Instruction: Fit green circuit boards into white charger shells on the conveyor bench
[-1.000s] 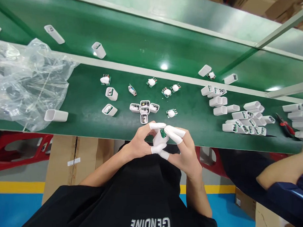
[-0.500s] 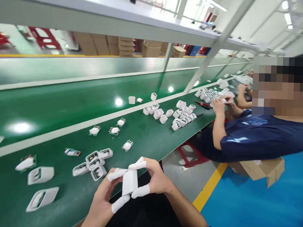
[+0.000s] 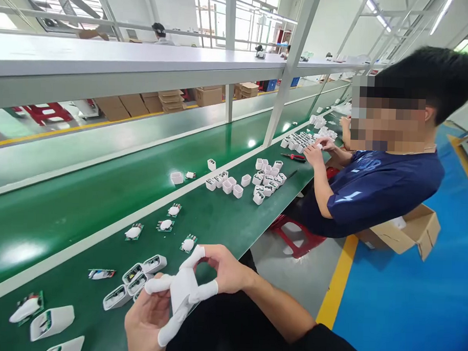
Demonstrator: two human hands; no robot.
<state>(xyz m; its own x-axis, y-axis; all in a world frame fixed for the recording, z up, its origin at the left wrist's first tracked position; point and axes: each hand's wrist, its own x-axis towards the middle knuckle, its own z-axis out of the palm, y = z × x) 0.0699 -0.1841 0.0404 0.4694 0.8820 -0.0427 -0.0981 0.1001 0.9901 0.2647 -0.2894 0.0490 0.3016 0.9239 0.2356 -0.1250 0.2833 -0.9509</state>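
Observation:
A white plastic housing (image 3: 183, 288) is pinched between both hands, close to the table's front edge. My left hand (image 3: 149, 312) grips it from the left with thumb and finger. From the right, my right hand (image 3: 221, 270) holds it at the top and the lower edge. White finger cots cover the gripping fingertips. What is inside the housing does not show. Just left of my hands stand several white housings (image 3: 154, 264) with parts inside. A circuit board with a white blob (image 3: 188, 243) lies just beyond my right hand.
More boards (image 3: 133, 232) lie on the green table (image 3: 213, 223). Groups of white housings (image 3: 270, 179) and red-handled pliers (image 3: 294, 157) are farther right. A co-worker (image 3: 383, 186) sits at the right, hands on a white part. A shelf (image 3: 145, 65) runs above the table.
The view has tilted up and turned right. My hands have tilted the white housing, and my left thumb now lies against its lower end. Both hands keep their hold.

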